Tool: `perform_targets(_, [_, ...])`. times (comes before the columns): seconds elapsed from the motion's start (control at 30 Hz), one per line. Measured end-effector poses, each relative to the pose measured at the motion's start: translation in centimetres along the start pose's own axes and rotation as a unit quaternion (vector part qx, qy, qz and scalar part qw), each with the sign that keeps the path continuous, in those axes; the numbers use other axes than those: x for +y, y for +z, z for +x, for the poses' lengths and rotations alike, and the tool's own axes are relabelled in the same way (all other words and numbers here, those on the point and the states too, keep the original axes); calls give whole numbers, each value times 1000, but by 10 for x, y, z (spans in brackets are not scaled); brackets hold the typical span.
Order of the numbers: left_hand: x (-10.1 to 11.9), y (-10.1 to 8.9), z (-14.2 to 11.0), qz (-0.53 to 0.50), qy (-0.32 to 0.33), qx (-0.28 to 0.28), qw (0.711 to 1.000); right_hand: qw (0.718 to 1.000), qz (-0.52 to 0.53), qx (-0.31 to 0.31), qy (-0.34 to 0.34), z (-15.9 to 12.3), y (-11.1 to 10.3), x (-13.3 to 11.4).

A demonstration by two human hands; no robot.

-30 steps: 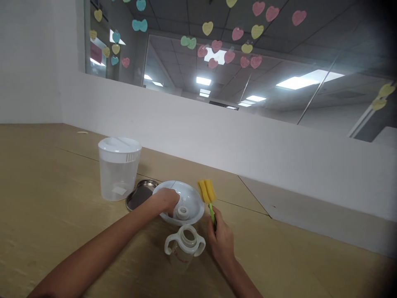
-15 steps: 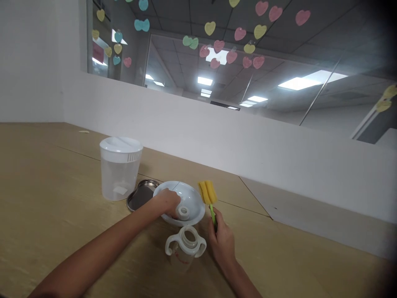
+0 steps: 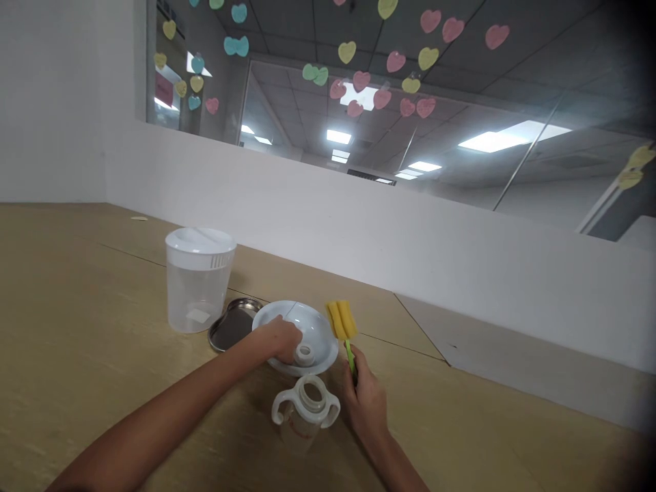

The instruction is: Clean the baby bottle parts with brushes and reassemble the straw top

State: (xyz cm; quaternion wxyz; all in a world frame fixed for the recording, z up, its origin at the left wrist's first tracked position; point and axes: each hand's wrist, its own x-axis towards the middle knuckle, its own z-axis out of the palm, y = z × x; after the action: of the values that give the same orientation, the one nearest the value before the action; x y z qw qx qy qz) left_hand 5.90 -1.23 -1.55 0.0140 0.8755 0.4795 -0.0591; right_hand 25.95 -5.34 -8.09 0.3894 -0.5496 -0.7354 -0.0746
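Observation:
My right hand is closed round the green handle of a bottle brush, whose yellow sponge head points up. My left hand reaches into a white bowl, fingers curled downward; whatever they may hold is hidden. Touching or just beside those fingers lies a white bottle collar in the bowl; contact is unclear. In front of the bowl stands an open baby bottle, clear with two white handles and a wide mouth facing up.
Left of the bowl is a curved metal tray, close against it. Behind that stands a translucent lidded bucket. A white wall with a window above bounds the wooden table at the back.
My left hand has shifted very slightly to the right inside the bowl. The brush and my right hand have hardly moved, and the view has tilted a little.

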Motion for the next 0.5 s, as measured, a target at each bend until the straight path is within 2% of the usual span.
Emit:
perform_targets(0.3, [-9,-9,-3,-77,29,-26,996,1000,-4,1,-2,0,0,0])
perform_targets(0.5, [-20,-21,-6,-152,41,-4,988,1000,2,-3,-4,0,-1,-1])
